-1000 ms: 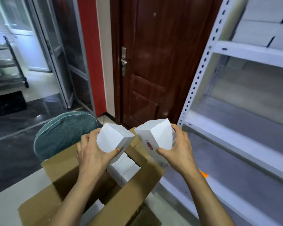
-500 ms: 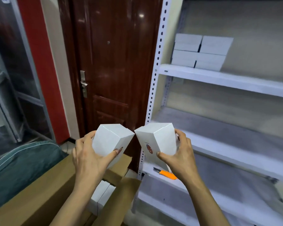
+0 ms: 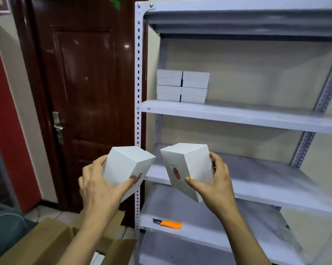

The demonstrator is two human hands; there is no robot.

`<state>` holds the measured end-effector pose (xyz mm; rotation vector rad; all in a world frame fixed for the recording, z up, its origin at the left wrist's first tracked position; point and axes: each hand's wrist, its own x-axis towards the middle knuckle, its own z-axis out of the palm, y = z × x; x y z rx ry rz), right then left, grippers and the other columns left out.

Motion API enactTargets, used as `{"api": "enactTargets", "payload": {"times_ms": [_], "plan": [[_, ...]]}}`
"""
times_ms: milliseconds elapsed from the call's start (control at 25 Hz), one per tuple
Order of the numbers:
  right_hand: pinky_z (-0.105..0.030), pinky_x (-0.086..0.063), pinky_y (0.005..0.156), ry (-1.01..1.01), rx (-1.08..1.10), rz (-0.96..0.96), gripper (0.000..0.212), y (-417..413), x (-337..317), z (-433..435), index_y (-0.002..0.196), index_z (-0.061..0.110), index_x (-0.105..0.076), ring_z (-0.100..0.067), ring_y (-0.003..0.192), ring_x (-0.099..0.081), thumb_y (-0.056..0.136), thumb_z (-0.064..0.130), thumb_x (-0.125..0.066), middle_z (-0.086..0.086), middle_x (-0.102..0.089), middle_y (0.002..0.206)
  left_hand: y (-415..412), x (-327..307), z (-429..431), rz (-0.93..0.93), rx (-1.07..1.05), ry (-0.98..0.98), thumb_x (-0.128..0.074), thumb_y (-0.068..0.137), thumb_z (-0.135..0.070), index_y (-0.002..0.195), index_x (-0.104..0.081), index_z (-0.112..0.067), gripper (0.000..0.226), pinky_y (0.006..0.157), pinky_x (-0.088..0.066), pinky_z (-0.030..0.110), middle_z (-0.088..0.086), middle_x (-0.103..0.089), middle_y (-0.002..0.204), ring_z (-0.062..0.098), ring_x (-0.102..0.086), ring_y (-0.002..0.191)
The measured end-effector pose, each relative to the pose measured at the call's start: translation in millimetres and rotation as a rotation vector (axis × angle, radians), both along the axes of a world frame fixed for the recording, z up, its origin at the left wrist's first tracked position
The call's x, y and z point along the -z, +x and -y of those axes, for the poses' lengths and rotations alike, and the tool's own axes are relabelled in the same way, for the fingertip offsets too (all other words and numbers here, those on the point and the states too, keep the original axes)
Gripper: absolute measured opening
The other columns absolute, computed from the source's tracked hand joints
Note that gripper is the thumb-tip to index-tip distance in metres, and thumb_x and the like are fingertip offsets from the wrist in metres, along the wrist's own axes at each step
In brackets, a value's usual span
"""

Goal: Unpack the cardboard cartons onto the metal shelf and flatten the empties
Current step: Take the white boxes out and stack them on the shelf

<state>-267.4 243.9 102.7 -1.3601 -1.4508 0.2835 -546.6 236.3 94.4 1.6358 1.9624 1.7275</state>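
The left hand grips a small white box by its sides, thumb across the near face; the right hand grips a second white box the same way. Both boxes are tilted and held side by side, close but apart, in front of the metal shelf.

As for progress, a stack of white boxes sits at the far left end of the upper board, two piles touching. The rest of that board and the boards below it look bare, apart from an orange utility knife on a lower board. The cardboard carton stands open at the near left, not yet flattened; pale shapes in its gap may be more boxes, so the job is judged to be at an early stage.

The room has a dark brown door left of the shelf, a red wall strip further left, and a tiled floor.
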Motion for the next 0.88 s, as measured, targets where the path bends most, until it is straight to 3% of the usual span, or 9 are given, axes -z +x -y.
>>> {"api": "enactTargets", "payload": {"times_ms": [200,480,720,880], "plan": [[-0.036,-0.049,0.096,0.09,0.021,-0.02,0.092,42.9,-40.5,-0.7,0.139,0.044,-0.039,-0.011,0.117,-0.049,0.062,0.041,-0.09,0.015,-0.045,0.126,41.9,-39.0,-8.2,0.036,0.042,0.075,-0.091,0.061,-0.042,0.133,-0.046,-0.033,0.086,0.099,-0.041,0.049,0.003,-0.044,0.131,0.026,-0.036,0.121],[-0.044,-0.052,0.099,0.239,0.023,-0.022,0.096,95.7,-104.2,-10.7,0.141,0.04,-0.04,-0.014,0.12,-0.049,0.061,0.038,-0.093,0.012,-0.045,0.13,100.6,-94.9,-16.2,0.044,0.059,0.196,-0.09,0.061,-0.044,0.132,-0.047,-0.034,0.084,0.095,-0.04,0.041,0.001,-0.044,0.129,0.022,-0.037,0.117],[-0.037,-0.047,0.101,0.319,0.058,-0.014,0.098,148.2,-147.6,-18.8,0.145,0.034,-0.038,-0.014,0.121,-0.044,0.064,0.037,-0.093,0.009,-0.043,0.13,154.7,-135.2,-24.7,0.02,0.059,0.285,-0.089,0.061,-0.048,0.134,-0.045,-0.033,0.086,0.094,-0.042,0.039,-0.001,-0.043,0.127,0.016,-0.035,0.114],[-0.042,-0.045,0.105,0.343,0.093,-0.024,0.1,186.4,-161.8,-25.4,0.147,0.032,-0.036,-0.018,0.126,-0.044,0.064,0.037,-0.092,0.006,-0.044,0.137,195.9,-158.7,-33.4,0.024,0.075,0.341,-0.088,0.063,-0.048,0.135,-0.044,-0.033,0.085,0.095,-0.038,0.035,-0.002,-0.043,0.127,0.014,-0.033,0.112]]}}
